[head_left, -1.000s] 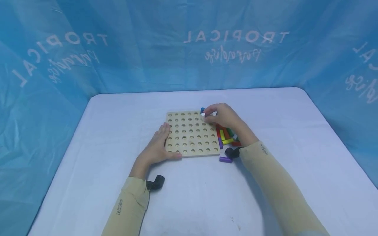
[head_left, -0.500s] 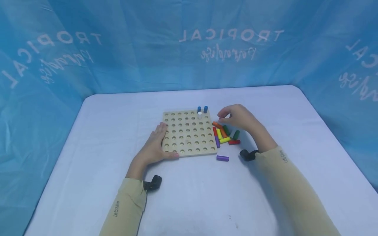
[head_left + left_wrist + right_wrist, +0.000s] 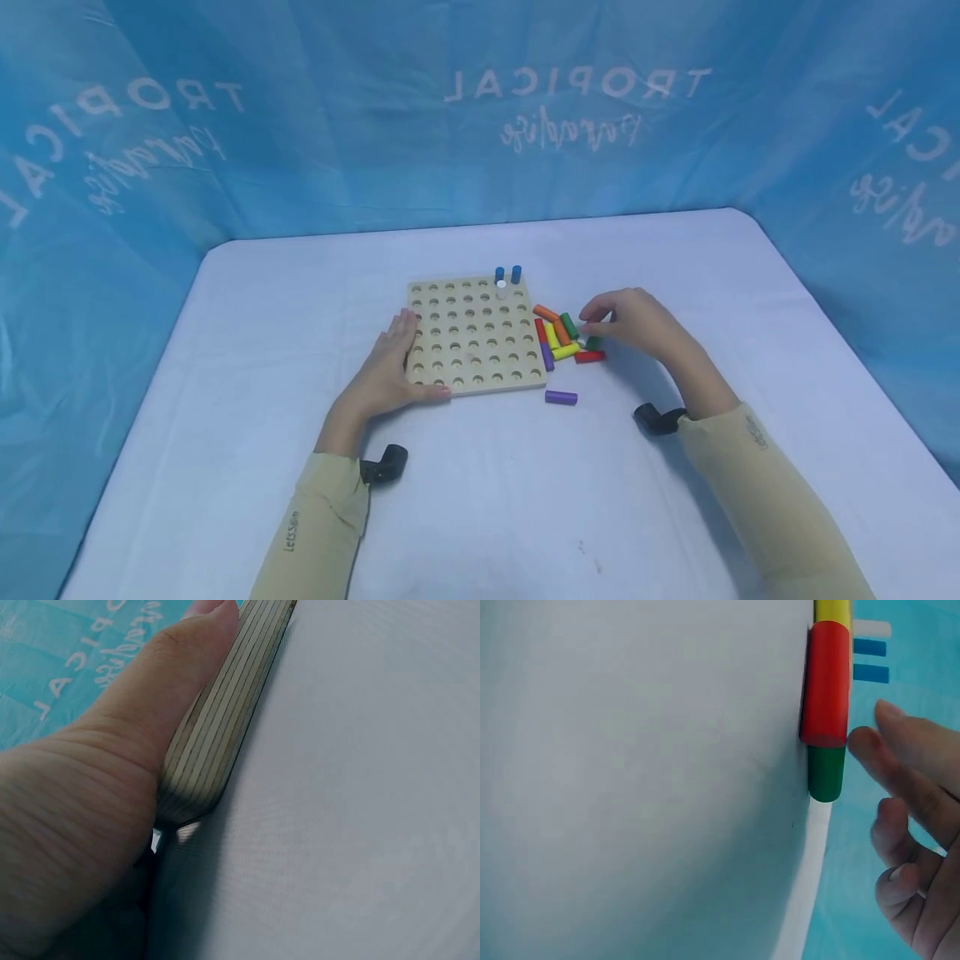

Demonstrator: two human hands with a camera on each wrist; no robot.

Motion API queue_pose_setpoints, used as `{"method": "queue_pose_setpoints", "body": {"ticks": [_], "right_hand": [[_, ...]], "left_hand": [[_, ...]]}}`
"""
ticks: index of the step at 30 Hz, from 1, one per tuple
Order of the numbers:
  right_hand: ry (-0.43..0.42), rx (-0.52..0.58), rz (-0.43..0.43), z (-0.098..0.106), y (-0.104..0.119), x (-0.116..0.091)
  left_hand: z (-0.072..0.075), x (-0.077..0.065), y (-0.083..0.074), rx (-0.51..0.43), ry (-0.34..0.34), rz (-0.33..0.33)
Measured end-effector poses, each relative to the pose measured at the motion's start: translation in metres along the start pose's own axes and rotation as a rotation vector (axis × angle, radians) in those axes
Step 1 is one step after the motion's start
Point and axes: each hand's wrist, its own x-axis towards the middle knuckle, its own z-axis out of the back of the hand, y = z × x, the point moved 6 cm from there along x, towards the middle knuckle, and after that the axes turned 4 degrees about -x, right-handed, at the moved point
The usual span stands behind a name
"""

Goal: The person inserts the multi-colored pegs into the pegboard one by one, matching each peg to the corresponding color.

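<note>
Bench (image 3: 465, 492): white-covered, bearing everything.
Pegboard (image 3: 465, 352): flat at the middle, most holes unfilled; filling it looks barely begun.
Left hand (image 3: 386, 367): fingers straight along the pegboard's left edge, thumb along the near edge, apparently steadying; only the left wrist view shows the layered side.
Right hand (image 3: 630, 321): over the pile right of the pegboard, fingers relaxed, no peg visible between thumb and forefinger. Picking seems the step in hand; next calls for a light pinch that leaves neighbours unrolled. The right wrist view adds the bent lower fingers.
Loose pegs: heaped; the red peg (image 3: 589, 357) lies nearest, while the orange pegs (image 3: 547, 312) show only from the head.
Standing pegs: one white peg (image 3: 501, 291), two blue pegs (image 3: 516, 274), far right corner.
</note>
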Motion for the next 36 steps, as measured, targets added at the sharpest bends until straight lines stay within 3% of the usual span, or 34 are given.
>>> {"method": "queue_pose_setpoints", "body": {"ticks": [5,22,36], "right_hand": [[-0.033,0.011,0.005,0.000,-0.007,-0.004],[-0.008,-0.026,-0.066,-0.008,-0.014,-0.007],[0.003,0.083,-0.056,-0.017,-0.024,-0.001]], "left_hand": [[0.000,0.000,0.001,-0.007,0.002,0.004],[0.000,0.001,-0.001,0.013,-0.005,-0.022],[0.000,0.001,-0.002,0.009,-0.007,-0.021]]}}
